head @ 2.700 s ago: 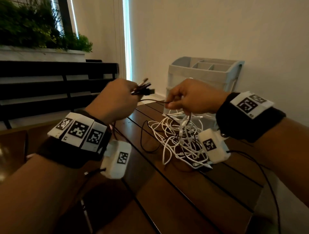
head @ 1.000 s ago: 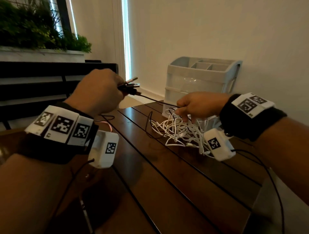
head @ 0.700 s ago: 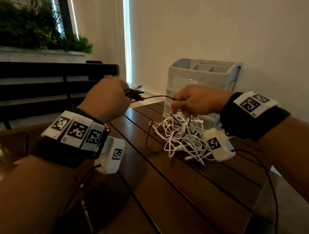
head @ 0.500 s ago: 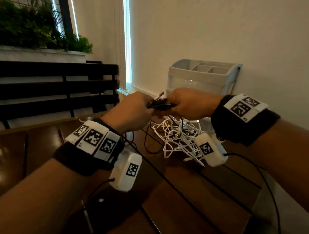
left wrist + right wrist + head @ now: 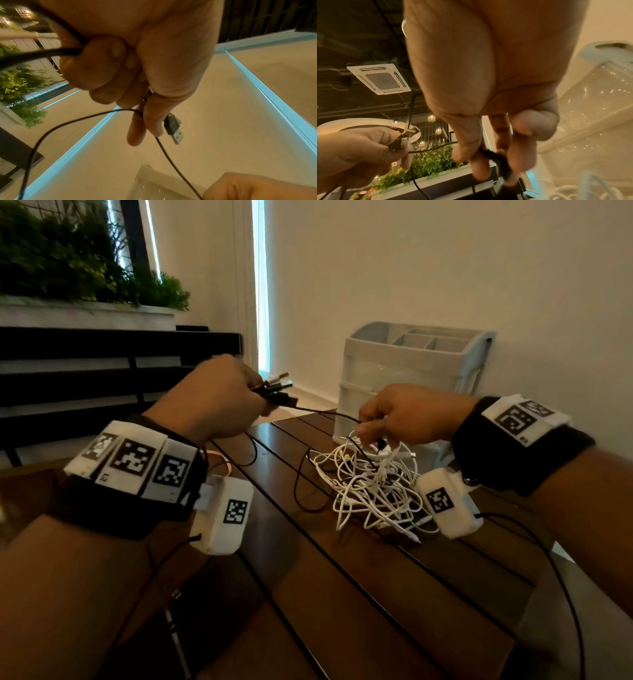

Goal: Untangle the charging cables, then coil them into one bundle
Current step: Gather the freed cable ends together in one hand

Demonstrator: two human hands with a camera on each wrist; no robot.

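Left hand [image 5: 214, 398]: raised above the slatted wooden table [image 5: 342, 594], to the left of the cable tangle. Fingers curled into a fist, thumb pressed down along the forefinger; between them a cluster of black plug ends [image 5: 275, 392], one USB plug [image 5: 174, 129] jutting past the fingertips. More black cable leaves the heel of the fist, blurred in the wrist view.

Black cable [image 5: 325, 414]: one thin strand, running from the left hand's plugs across to the right hand, slightly slack; further loops of it drop to the table left of the tangle.

Right hand [image 5: 407, 416]: held just above the cable tangle, in front of the drawer unit. Thumb and forefinger closed together on the black cable near a dark connector [image 5: 498, 161]; the other fingers bent in beside them, not spread.

Cable tangle [image 5: 373, 491]: white charging cables with black strands through them, heaped loose and uncoiled on the table, directly under the right hand.

Drawer unit [image 5: 407, 371]: pale plastic, compartment tray on top, standing behind the tangle against the wall.

Planter [image 5: 85, 313]: green foliage, far left of the tangle, behind a dark bench back.
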